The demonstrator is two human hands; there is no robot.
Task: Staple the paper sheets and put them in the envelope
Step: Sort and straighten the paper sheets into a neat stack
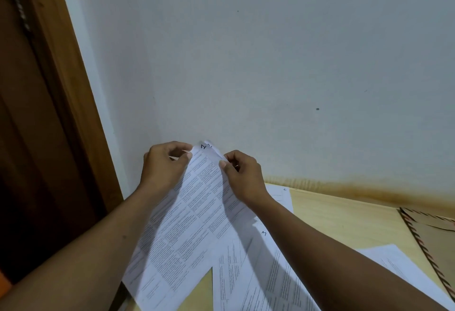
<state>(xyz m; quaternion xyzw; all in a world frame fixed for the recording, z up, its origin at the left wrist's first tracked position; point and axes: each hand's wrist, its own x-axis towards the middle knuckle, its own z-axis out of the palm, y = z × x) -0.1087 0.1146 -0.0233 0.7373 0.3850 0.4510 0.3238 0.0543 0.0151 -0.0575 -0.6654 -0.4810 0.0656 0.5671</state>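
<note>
Head view, the only one on offer. A bundle of printed sheets [197,212] is held up off the table [344,217] and tilted towards the wall [270,64], with its top corner [206,148] raised highest. That corner is pinched from both sides. The left hand [165,165] is curled on the left edge, thumb and fingertips closed on the paper, and the right hand [243,177] is clamped on the right edge in the same way. Handwritten marks are seen at the corner, and the layers there look slightly fanned, so squaring-up is judged to be the step in hand.

Lower down, loose sheets [258,273] are spread on the table, partly under the held bundle, and a further page [406,266] lies off to the right. The envelope [433,232], brown with a striped border, is laid flat at the right edge, well apart from both hands. Whether anything is inside it cannot be told. A door frame [61,89] is seen at the left. No stapler is caught anywhere in the frame, and no staple can be made out on the bundle.

Progress is judged to be early. Some pages are gathered, nothing is seen to be stapled, and nothing is seen going into the envelope. The remaining pages have yet to be collected, the edges aligned, the staple driven and the set slid inside.
</note>
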